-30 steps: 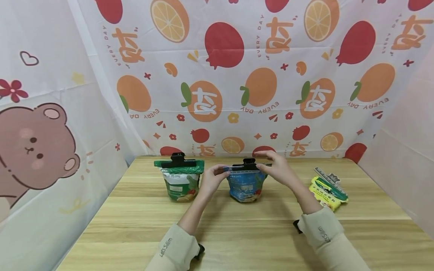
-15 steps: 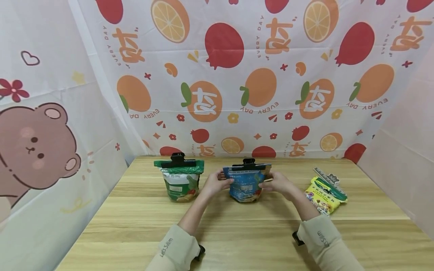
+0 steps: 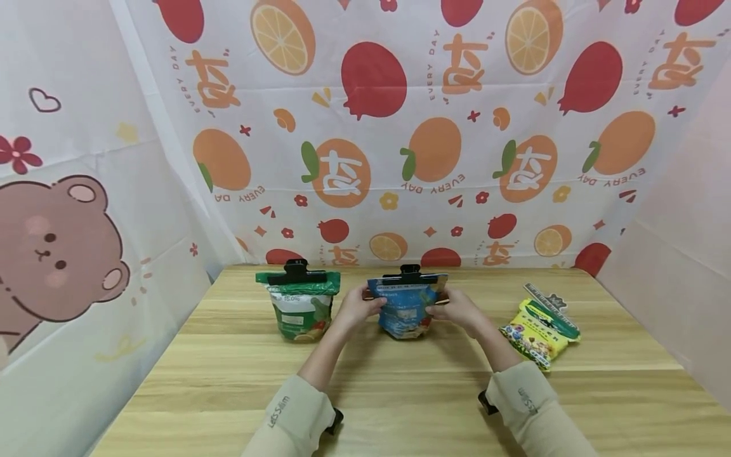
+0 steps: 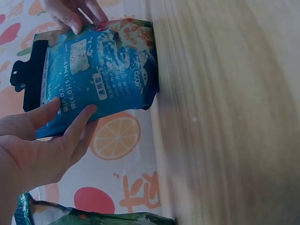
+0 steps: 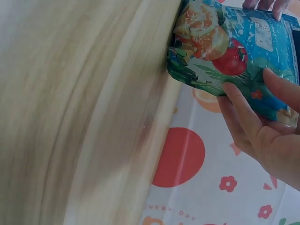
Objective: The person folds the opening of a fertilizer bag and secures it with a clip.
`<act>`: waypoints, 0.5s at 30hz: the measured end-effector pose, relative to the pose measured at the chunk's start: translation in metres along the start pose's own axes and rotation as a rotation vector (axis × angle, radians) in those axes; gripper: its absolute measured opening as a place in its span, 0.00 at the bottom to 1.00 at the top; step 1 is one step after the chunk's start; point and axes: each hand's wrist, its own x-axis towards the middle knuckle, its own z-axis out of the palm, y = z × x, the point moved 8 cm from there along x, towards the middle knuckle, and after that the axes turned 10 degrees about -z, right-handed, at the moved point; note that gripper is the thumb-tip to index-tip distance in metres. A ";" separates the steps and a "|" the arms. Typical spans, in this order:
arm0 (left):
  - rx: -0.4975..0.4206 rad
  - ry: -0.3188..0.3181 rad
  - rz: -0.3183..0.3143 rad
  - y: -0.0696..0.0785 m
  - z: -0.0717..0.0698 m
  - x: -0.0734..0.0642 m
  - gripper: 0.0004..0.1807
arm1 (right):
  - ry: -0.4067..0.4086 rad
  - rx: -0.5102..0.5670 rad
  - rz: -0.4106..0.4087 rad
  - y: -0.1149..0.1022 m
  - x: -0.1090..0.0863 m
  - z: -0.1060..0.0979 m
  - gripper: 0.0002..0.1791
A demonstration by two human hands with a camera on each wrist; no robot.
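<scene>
lowered from beside one black clip (image 3: 410,278), left hand (image 3: 355,308) and right hand (image 3: 459,308) have fingers (image 4: 79,123) clamped on one blue bag (image 3: 405,314).

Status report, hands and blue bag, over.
Left hand, right hand holding opposite sides of blue bag. Bag upright, black clip across top. Green bag apart, to the left; no obstruction seen.

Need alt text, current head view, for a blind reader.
A person's left hand and right hand hold a blue bag by its sides, upright on a wooden table, with a black clip across its top. A clipped green-and-white bag stands to its left and a yellow-and-green packet lies to its right; fruit-print cloth hangs behind.
</scene>
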 end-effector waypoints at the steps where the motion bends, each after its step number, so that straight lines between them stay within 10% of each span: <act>1: 0.003 0.003 0.001 0.000 0.000 0.000 0.18 | 0.008 0.004 0.002 0.001 0.001 0.000 0.27; 15: 0.134 0.018 0.005 0.001 -0.003 -0.002 0.24 | -0.015 -0.014 -0.012 -0.003 -0.002 0.001 0.28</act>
